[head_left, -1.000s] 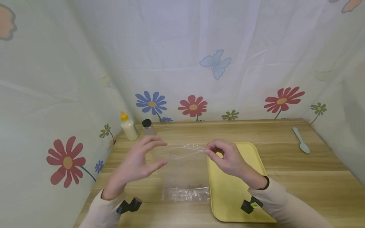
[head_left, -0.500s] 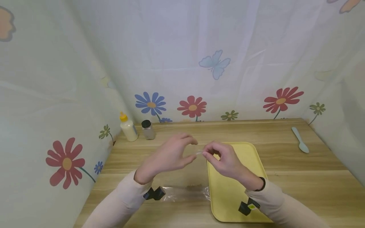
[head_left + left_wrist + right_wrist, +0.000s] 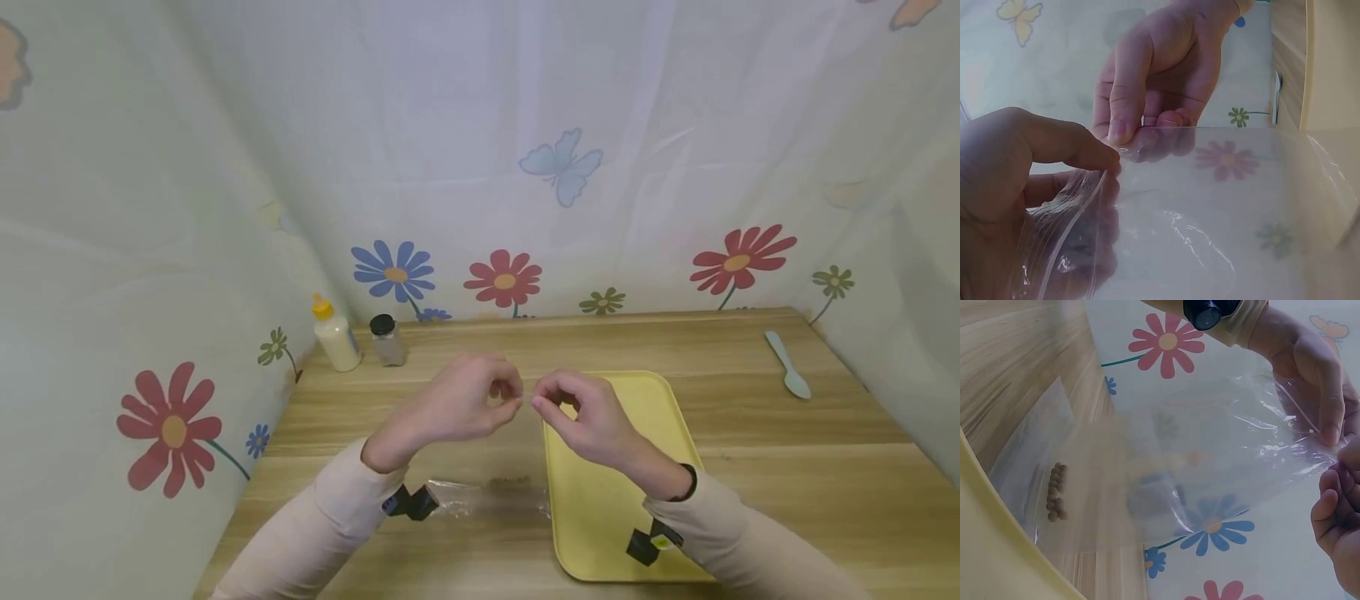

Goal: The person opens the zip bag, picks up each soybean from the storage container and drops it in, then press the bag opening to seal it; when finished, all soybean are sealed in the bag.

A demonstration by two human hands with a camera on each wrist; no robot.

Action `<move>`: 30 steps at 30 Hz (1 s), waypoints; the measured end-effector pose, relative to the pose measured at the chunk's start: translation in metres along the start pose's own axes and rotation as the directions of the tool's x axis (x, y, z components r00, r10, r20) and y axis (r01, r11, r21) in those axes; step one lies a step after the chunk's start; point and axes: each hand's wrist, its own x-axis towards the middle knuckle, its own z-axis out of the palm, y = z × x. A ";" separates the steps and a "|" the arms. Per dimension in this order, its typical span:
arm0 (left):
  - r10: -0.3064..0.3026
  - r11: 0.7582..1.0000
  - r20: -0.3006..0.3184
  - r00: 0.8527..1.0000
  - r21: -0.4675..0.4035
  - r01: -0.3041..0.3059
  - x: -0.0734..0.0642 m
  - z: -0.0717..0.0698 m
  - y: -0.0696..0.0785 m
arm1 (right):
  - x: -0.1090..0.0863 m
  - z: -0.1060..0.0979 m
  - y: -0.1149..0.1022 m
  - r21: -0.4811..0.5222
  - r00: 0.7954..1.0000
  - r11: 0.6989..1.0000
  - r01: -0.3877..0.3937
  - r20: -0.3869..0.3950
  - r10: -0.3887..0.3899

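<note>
A clear zip bag point(image 3: 1210, 456) hangs between my two hands above the table. My left hand point(image 3: 457, 400) pinches its zip edge between thumb and fingers, as the left wrist view shows up close on the bag point(image 3: 1210, 206). Right beside it, my right hand point(image 3: 596, 421) pinches the same top edge near the corner. The fingertips of both hands almost meet. Low in the bag, several small brown balls point(image 3: 1055, 490) lie in a cluster in the right wrist view. The head view shows the bag's lower part point(image 3: 487, 500) only faintly.
A yellow tray point(image 3: 600, 533) lies under my right forearm. At the back left stand a bottle point(image 3: 337, 342) with a yellow cap and a small jar point(image 3: 387, 343) with a black lid. A pale spoon point(image 3: 787, 367) lies at the right. A flowered curtain surrounds the wooden table.
My left hand has moved right, from an open pose at the bag's far side to a pinch on its top edge beside my right hand. The bag's mouth has drawn together. My right hand stays nearly still.
</note>
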 end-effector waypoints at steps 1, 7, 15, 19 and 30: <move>0.001 1.000 0.001 1.000 0.002 -0.001 0.000 0.000 0.000 | 0.000 0.001 0.000 -0.005 1.000 1.000 0.002 -0.001 -0.002; 0.039 0.999 -0.005 0.999 0.017 -0.039 -0.002 -0.001 0.003 | -0.001 0.004 -0.003 -0.036 0.999 0.999 0.041 -0.008 -0.041; 0.070 0.997 0.000 0.998 0.038 -0.070 -0.017 -0.017 0.000 | -0.001 0.001 -0.012 -0.031 0.997 0.997 0.075 -0.020 -0.076; 0.051 0.998 0.032 0.998 0.035 -0.053 -0.031 -0.030 -0.003 | -0.003 -0.001 -0.017 -0.033 0.997 0.996 0.080 -0.021 -0.080; -0.017 0.996 0.015 1.000 0.092 0.015 -0.085 -0.065 0.002 | -0.011 -0.008 -0.035 -0.025 0.986 0.989 0.147 -0.072 -0.149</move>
